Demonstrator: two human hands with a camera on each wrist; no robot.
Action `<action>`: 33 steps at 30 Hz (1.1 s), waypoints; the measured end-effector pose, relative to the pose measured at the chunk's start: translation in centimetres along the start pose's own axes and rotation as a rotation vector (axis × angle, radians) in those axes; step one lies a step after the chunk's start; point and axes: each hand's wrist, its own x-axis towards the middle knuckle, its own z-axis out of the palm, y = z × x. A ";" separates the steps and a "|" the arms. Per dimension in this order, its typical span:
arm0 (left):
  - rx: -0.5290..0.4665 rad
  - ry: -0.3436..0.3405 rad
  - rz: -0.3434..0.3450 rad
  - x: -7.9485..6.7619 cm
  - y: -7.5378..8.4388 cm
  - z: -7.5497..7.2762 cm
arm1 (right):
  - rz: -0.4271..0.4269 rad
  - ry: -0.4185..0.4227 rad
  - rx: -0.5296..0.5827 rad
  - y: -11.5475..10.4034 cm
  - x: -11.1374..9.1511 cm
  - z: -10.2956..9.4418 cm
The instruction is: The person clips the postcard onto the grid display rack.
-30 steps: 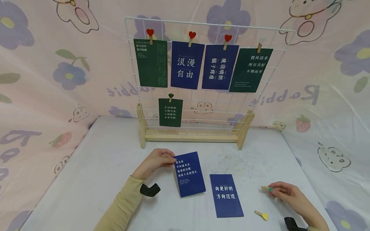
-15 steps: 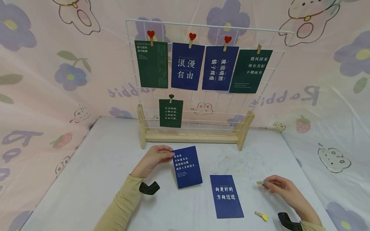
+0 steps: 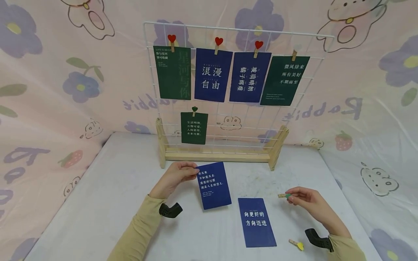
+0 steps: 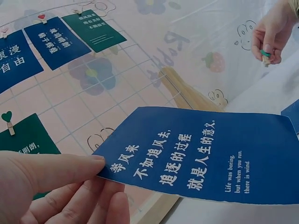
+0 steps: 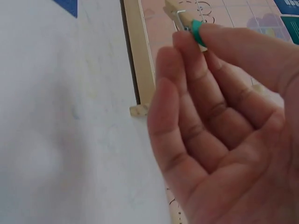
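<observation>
My left hand (image 3: pixel 173 178) pinches the upper left corner of a blue card (image 3: pixel 214 188) with white writing, its thumb on the printed face in the left wrist view. The card is tilted, in front of the rack's wooden base. On the right, my right hand (image 3: pixel 308 203) pinches a small wooden clothespin (image 3: pixel 282 195) by its green end between thumb and fingertips; in the right wrist view the clothespin (image 5: pixel 177 13) points away from the hand. A second blue card (image 3: pixel 257 223) lies flat on the table between the hands. Near it lies a clothespin with a yellow heart (image 3: pixel 296 244).
A white wire grid rack (image 3: pixel 241 125) on a wooden stand (image 3: pixel 217 156) stands at the back. Along its top hang two green and two blue cards by clothespins; a smaller green card (image 3: pixel 194 128) hangs lower left. A patterned cloth (image 3: pixel 81 119) surrounds the white table (image 3: pixel 107 188).
My right hand has moved left and away from me with the clothespin, toward the cards. The left hand has raised its blue card slightly toward the rack.
</observation>
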 end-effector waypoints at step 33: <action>0.034 -0.006 0.028 0.9 1.4 0.9 | -0.100 -0.081 0.027 -4.1 6.9 2.2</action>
